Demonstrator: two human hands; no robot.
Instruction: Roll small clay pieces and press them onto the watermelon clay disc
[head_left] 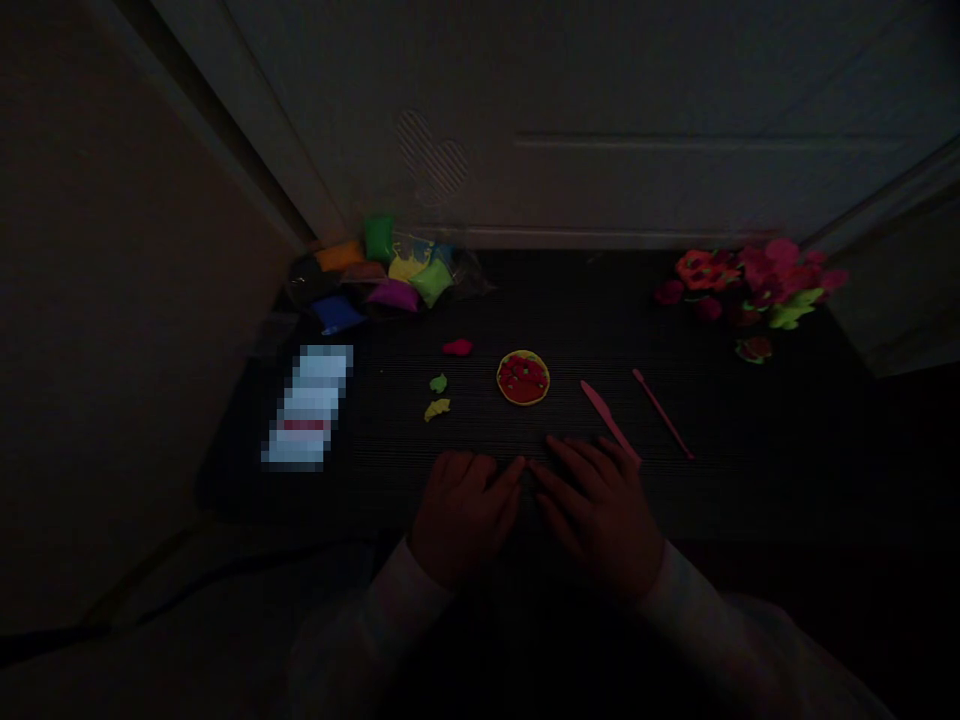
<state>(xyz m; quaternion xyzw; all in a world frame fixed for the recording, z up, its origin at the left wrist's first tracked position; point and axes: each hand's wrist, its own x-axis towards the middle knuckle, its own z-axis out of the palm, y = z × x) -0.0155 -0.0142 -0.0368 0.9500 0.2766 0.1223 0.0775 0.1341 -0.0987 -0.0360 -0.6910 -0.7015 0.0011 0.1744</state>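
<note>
The scene is very dark. My left hand [463, 512] and my right hand [600, 505] rest side by side on the near edge of a dark table [750, 480], fingertips almost touching, fingers laid out flat and holding nothing. Just beyond them sits a small round clay disc [523, 378] with a yellow rim and red top. A pink plastic knife [609, 420] lies by my right fingers, and a thin pink stick tool [663, 414] lies further right. Small clay bits lie to the left: red [457, 347], green [438, 383], yellow [436, 408].
Several coloured clay bags [379, 272] are piled at the table's back left. Finished pink, red and green clay pieces [754, 285] are clustered at the back right. A blurred white card [307, 405] lies at the left. A white door stands behind the table.
</note>
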